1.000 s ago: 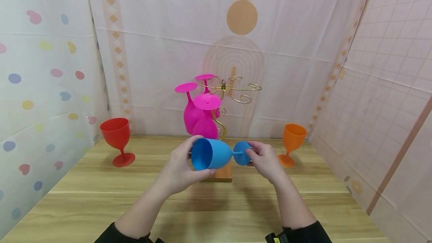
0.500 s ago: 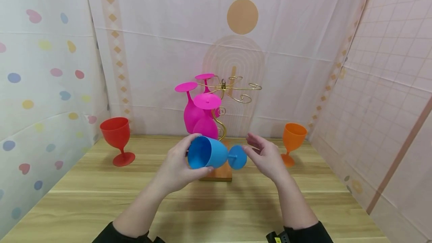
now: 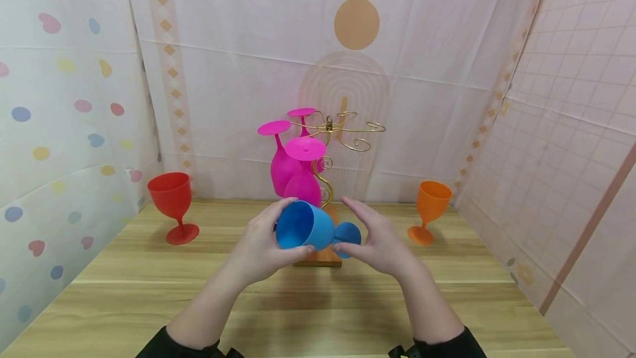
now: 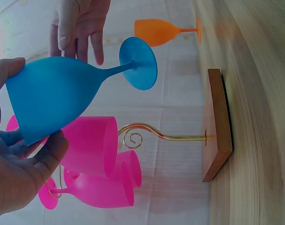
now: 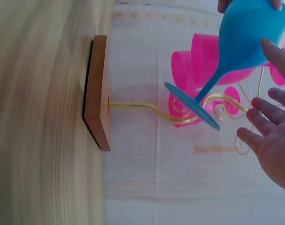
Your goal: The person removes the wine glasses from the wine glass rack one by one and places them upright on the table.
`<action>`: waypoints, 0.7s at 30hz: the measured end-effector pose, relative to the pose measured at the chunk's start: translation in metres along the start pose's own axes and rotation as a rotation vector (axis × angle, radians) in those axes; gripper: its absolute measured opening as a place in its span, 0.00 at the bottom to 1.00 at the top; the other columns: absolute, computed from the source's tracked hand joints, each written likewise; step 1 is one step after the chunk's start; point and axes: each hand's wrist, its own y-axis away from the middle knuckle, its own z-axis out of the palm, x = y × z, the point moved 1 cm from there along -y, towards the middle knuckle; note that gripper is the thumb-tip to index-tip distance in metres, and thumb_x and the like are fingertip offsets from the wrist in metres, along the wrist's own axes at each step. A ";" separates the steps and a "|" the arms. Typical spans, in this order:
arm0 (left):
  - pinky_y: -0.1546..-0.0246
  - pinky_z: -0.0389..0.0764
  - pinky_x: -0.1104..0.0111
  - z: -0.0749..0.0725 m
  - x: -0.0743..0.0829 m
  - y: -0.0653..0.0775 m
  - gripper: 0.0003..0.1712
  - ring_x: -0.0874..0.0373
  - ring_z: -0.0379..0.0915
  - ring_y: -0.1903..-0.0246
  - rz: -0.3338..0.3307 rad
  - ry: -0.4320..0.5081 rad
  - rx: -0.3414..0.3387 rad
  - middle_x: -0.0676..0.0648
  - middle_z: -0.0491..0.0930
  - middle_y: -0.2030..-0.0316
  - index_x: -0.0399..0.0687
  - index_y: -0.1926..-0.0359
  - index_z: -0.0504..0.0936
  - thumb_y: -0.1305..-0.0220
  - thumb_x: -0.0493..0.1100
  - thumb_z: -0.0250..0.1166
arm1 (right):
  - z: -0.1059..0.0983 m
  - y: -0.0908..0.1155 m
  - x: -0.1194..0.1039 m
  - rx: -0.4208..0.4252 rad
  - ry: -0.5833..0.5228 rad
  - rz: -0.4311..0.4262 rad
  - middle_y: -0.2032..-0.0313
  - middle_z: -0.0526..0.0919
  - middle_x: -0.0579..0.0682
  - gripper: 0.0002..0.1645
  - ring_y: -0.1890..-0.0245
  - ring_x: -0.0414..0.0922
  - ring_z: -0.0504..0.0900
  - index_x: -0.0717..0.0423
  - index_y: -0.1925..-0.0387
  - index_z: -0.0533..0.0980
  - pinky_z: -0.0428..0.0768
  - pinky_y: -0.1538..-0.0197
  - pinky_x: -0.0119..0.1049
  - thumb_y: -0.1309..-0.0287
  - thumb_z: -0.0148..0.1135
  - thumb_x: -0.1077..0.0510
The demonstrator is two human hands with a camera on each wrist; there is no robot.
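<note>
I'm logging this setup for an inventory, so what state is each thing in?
Blue goblet: tilted, off the table.
Left hand: grips the blue goblet.
Right hand: spread beside the blue goblet, contact unclear.
Red goblet: upright on the table.
Orange goblet: upright on the table.
Pink goblets: three, hanging upside down.
Gold rack: upright, partly loaded.

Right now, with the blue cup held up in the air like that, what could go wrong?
The blue cup might slip and drop onto the table: the left hand grips its bowl, while the right hand has its fingers open.

It could also bump the pink cups hanging close behind it.

Those all hang on one side of the gold rack, so a knock might make it tip.
</note>
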 end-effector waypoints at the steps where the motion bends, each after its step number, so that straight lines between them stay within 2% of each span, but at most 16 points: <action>1: 0.58 0.87 0.51 0.000 0.000 0.000 0.52 0.42 0.77 0.45 -0.004 0.002 -0.003 0.46 0.76 0.39 0.52 0.29 0.68 0.52 0.57 0.82 | 0.002 0.000 -0.001 -0.010 -0.001 -0.010 0.27 0.68 0.49 0.52 0.29 0.49 0.67 0.45 0.23 0.62 0.78 0.39 0.53 0.45 0.78 0.47; 2: 0.58 0.87 0.51 0.000 0.000 0.000 0.52 0.43 0.77 0.45 -0.007 0.005 -0.006 0.46 0.76 0.39 0.52 0.29 0.68 0.52 0.57 0.82 | 0.003 -0.001 -0.002 -0.018 0.005 -0.019 0.27 0.68 0.49 0.53 0.28 0.49 0.66 0.45 0.23 0.62 0.73 0.35 0.56 0.45 0.78 0.47; 4: 0.58 0.87 0.51 0.001 0.000 0.000 0.52 0.43 0.77 0.45 -0.015 0.009 -0.010 0.46 0.76 0.39 0.53 0.29 0.68 0.52 0.58 0.82 | 0.006 -0.001 -0.003 -0.031 0.007 -0.011 0.27 0.67 0.46 0.53 0.27 0.48 0.65 0.42 0.22 0.61 0.72 0.34 0.58 0.45 0.78 0.46; 9: 0.58 0.87 0.51 0.000 0.000 0.001 0.52 0.43 0.77 0.46 -0.029 0.011 -0.005 0.46 0.77 0.39 0.52 0.29 0.68 0.52 0.57 0.82 | 0.012 -0.001 -0.005 -0.051 0.005 0.028 0.27 0.65 0.40 0.53 0.27 0.47 0.64 0.36 0.22 0.60 0.73 0.36 0.59 0.45 0.77 0.44; 13: 0.59 0.87 0.51 0.000 0.000 0.001 0.52 0.43 0.78 0.46 -0.035 0.009 0.004 0.46 0.77 0.40 0.52 0.30 0.68 0.53 0.58 0.82 | 0.016 0.000 -0.006 -0.074 0.000 0.045 0.27 0.66 0.39 0.53 0.27 0.49 0.65 0.34 0.22 0.60 0.75 0.38 0.59 0.45 0.77 0.43; 18: 0.59 0.87 0.52 -0.001 0.000 0.000 0.50 0.44 0.77 0.46 -0.038 0.018 0.022 0.47 0.78 0.41 0.54 0.31 0.69 0.53 0.58 0.82 | 0.021 -0.001 -0.007 -0.091 -0.024 0.044 0.27 0.66 0.39 0.54 0.27 0.48 0.64 0.34 0.22 0.59 0.75 0.37 0.59 0.46 0.77 0.43; 21: 0.59 0.87 0.52 -0.001 0.000 0.001 0.51 0.44 0.77 0.46 -0.041 0.010 0.022 0.48 0.78 0.41 0.54 0.31 0.70 0.53 0.60 0.82 | 0.025 -0.002 -0.010 -0.085 -0.039 0.008 0.27 0.66 0.40 0.56 0.27 0.47 0.64 0.39 0.21 0.58 0.74 0.36 0.57 0.46 0.78 0.44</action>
